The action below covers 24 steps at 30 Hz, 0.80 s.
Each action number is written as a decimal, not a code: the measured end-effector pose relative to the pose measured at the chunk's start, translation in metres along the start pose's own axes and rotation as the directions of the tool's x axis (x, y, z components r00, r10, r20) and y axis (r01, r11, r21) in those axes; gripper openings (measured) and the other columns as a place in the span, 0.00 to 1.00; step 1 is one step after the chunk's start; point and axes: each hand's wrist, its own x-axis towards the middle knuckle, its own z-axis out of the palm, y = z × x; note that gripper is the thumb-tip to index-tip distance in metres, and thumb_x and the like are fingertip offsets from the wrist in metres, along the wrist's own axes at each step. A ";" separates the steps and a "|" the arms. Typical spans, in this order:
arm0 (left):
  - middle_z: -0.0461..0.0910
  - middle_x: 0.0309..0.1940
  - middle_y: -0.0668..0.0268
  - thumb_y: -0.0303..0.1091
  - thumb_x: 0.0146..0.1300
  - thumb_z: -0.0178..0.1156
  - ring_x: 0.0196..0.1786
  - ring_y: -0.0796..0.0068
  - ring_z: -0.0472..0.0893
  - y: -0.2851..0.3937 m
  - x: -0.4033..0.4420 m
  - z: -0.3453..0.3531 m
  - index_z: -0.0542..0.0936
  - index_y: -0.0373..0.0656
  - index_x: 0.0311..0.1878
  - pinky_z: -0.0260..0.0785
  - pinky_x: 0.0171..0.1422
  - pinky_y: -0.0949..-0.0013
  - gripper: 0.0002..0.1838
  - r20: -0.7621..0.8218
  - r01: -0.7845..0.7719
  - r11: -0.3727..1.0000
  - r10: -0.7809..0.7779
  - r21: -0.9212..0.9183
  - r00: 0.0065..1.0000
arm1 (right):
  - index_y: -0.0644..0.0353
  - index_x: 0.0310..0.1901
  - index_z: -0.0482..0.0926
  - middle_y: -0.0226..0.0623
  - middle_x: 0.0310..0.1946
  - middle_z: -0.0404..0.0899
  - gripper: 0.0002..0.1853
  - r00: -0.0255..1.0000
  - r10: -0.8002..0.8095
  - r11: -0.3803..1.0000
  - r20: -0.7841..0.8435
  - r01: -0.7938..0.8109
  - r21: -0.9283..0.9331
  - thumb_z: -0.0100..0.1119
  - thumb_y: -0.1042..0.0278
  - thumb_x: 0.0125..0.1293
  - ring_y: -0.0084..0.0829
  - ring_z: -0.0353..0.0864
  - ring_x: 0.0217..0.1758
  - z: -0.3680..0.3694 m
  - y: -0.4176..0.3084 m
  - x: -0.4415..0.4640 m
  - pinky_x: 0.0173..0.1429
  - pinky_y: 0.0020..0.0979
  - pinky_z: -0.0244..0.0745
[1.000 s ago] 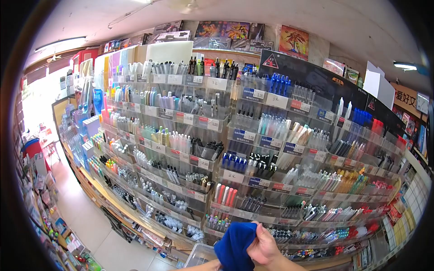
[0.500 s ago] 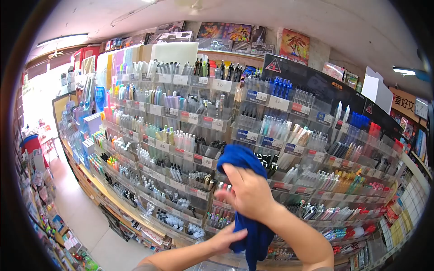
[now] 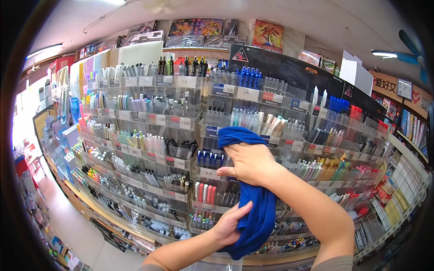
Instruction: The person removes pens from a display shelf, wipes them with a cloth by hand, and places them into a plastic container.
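A blue cloth (image 3: 258, 212) hangs in loose folds in front of the pen rack (image 3: 199, 135). My right hand (image 3: 251, 163) is at its upper end, with the fingers on the bunched fabric and the thumb stretched out to the left. Lower down, my left hand (image 3: 229, 226) grips the cloth from the left side, its thumb lying over the folds. Some fingertips of both hands are hidden by the fabric. Just left of the cloth are blue pens (image 3: 210, 158) and red-and-white pens (image 3: 205, 193) in clear compartments.
Tiered clear shelves with price labels (image 3: 247, 93) and many pens curve around both hands. A white wire rack (image 3: 398, 189) stands at the right. Boxed toys (image 3: 268, 35) line the top shelf. An aisle floor (image 3: 72, 226) runs along the left.
My view has turned to the right, so the shelves shift left. My right hand and the cloth's top have moved slightly up. The left hand has risen and closed on the cloth's lower folds.
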 end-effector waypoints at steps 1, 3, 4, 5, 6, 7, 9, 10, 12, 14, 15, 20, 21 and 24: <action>0.69 0.54 0.61 0.39 0.65 0.49 0.53 0.69 0.73 -0.003 0.003 0.003 0.58 0.44 0.62 0.66 0.58 0.62 0.24 0.032 0.027 1.000 -0.027 0.007 0.999 | 0.67 0.53 0.69 0.41 0.50 0.73 0.38 1.000 0.005 1.000 -0.012 -0.005 -0.013 0.41 0.35 0.58 0.33 0.70 0.56 -0.001 0.006 -0.009 0.56 0.30 0.65; 0.68 0.55 0.60 0.39 0.65 0.49 0.55 0.68 0.72 -0.012 0.009 0.012 0.56 0.43 0.63 0.64 0.59 0.61 0.26 0.036 0.057 0.998 -0.058 0.037 0.998 | 0.66 0.54 0.68 0.42 0.50 0.73 0.38 1.000 0.019 0.999 -0.011 -0.020 -0.033 0.41 0.35 0.58 0.33 0.70 0.56 -0.004 0.019 -0.028 0.56 0.30 0.66; 0.68 0.55 0.59 0.39 0.64 0.50 0.56 0.67 0.71 -0.017 0.013 0.015 0.56 0.42 0.63 0.63 0.60 0.60 0.26 0.050 0.073 0.996 -0.075 0.044 0.996 | 0.65 0.54 0.68 0.42 0.50 0.73 0.37 0.995 0.002 0.998 -0.096 -0.008 -0.066 0.41 0.35 0.58 0.34 0.69 0.56 -0.001 0.026 -0.038 0.57 0.31 0.65; 0.67 0.55 0.58 0.38 0.64 0.50 0.56 0.66 0.71 -0.022 0.017 0.019 0.57 0.41 0.62 0.62 0.61 0.59 0.26 0.064 0.089 0.995 -0.093 0.054 0.994 | 0.66 0.55 0.67 0.42 0.51 0.72 0.38 0.998 0.038 0.997 -0.042 -0.040 -0.061 0.41 0.35 0.58 0.34 0.68 0.57 -0.005 0.032 -0.049 0.58 0.31 0.64; 0.66 0.57 0.59 0.38 0.64 0.51 0.58 0.67 0.69 -0.027 0.022 0.022 0.55 0.42 0.64 0.60 0.63 0.60 0.28 0.060 0.104 0.992 -0.109 0.076 0.992 | 0.66 0.55 0.67 0.42 0.52 0.71 0.38 0.997 0.052 0.995 -0.051 -0.056 -0.078 0.41 0.35 0.58 0.35 0.68 0.57 -0.005 0.039 -0.059 0.58 0.31 0.64; 0.66 0.57 0.60 0.37 0.64 0.51 0.59 0.68 0.68 -0.032 0.025 0.025 0.54 0.42 0.64 0.59 0.63 0.60 0.28 0.075 0.124 0.989 -0.129 0.078 0.989 | 0.65 0.56 0.66 0.42 0.52 0.71 0.39 0.996 0.068 0.993 -0.059 -0.073 -0.093 0.41 0.35 0.58 0.35 0.68 0.57 -0.007 0.044 -0.068 0.58 0.32 0.64; 0.64 0.58 0.60 0.36 0.64 0.51 0.60 0.68 0.67 -0.042 0.033 0.029 0.52 0.43 0.65 0.59 0.64 0.60 0.29 0.103 0.153 0.984 -0.162 0.091 0.981 | 0.63 0.57 0.65 0.42 0.53 0.71 0.39 0.985 0.163 0.986 0.055 -0.161 -0.044 0.39 0.34 0.58 0.38 0.68 0.57 -0.014 0.054 -0.083 0.58 0.33 0.64; 0.63 0.59 0.60 0.35 0.64 0.51 0.60 0.67 0.67 -0.046 0.037 0.030 0.52 0.43 0.65 0.58 0.64 0.60 0.30 0.122 0.169 0.981 -0.180 0.096 0.976 | 0.63 0.58 0.65 0.43 0.53 0.70 0.39 0.980 0.189 0.982 0.066 -0.187 -0.037 0.38 0.34 0.58 0.39 0.68 0.57 -0.015 0.060 -0.091 0.57 0.34 0.64; 0.62 0.60 0.59 0.35 0.64 0.51 0.61 0.67 0.66 -0.054 0.044 0.032 0.51 0.43 0.66 0.58 0.64 0.60 0.30 0.160 0.199 0.974 -0.214 0.106 0.964 | 0.61 0.59 0.64 0.44 0.54 0.69 0.39 0.968 0.239 0.971 0.083 -0.236 -0.038 0.37 0.34 0.59 0.41 0.68 0.56 -0.017 0.069 -0.105 0.57 0.36 0.64; 0.61 0.60 0.59 0.35 0.64 0.51 0.61 0.66 0.65 -0.060 0.047 0.036 0.49 0.43 0.66 0.57 0.65 0.60 0.31 0.180 0.229 0.964 -0.251 0.133 0.951 | 0.61 0.59 0.64 0.45 0.54 0.69 0.39 0.959 0.275 0.961 0.072 -0.271 -0.060 0.36 0.34 0.59 0.42 0.68 0.56 -0.017 0.079 -0.120 0.57 0.36 0.64; 0.60 0.61 0.59 0.35 0.64 0.51 0.62 0.66 0.64 -0.062 0.049 0.039 0.49 0.42 0.66 0.57 0.65 0.60 0.32 0.190 0.244 0.959 -0.269 0.145 0.944 | 0.61 0.59 0.64 0.45 0.54 0.69 0.39 0.954 0.292 0.955 0.069 -0.287 -0.071 0.36 0.34 0.59 0.42 0.68 0.56 -0.017 0.084 -0.127 0.57 0.37 0.64; 0.59 0.62 0.59 0.33 0.64 0.51 0.63 0.67 0.63 -0.075 0.061 0.044 0.47 0.41 0.67 0.55 0.66 0.60 0.32 0.200 0.272 0.944 -0.307 0.186 0.930 | 0.63 0.57 0.65 0.43 0.54 0.69 0.40 0.939 0.342 0.936 -0.020 -0.343 -0.083 0.39 0.32 0.57 0.40 0.69 0.55 -0.013 0.099 -0.155 0.57 0.37 0.64; 0.58 0.62 0.59 0.33 0.64 0.50 0.63 0.67 0.63 -0.077 0.063 0.045 0.47 0.41 0.67 0.55 0.66 0.60 0.32 0.208 0.268 0.945 -0.305 0.188 0.930 | 0.64 0.57 0.65 0.44 0.53 0.69 0.41 0.934 0.356 0.932 -0.010 -0.356 -0.070 0.39 0.32 0.56 0.42 0.69 0.55 -0.012 0.099 -0.156 0.57 0.37 0.64; 0.58 0.62 0.59 0.32 0.64 0.50 0.63 0.67 0.62 -0.080 0.066 0.046 0.47 0.40 0.67 0.54 0.67 0.61 0.32 0.205 0.290 0.937 -0.328 0.196 0.922 | 0.65 0.58 0.63 0.47 0.52 0.69 0.42 0.923 0.386 0.922 -0.002 -0.385 -0.044 0.40 0.32 0.56 0.45 0.69 0.54 -0.012 0.095 -0.155 0.56 0.39 0.64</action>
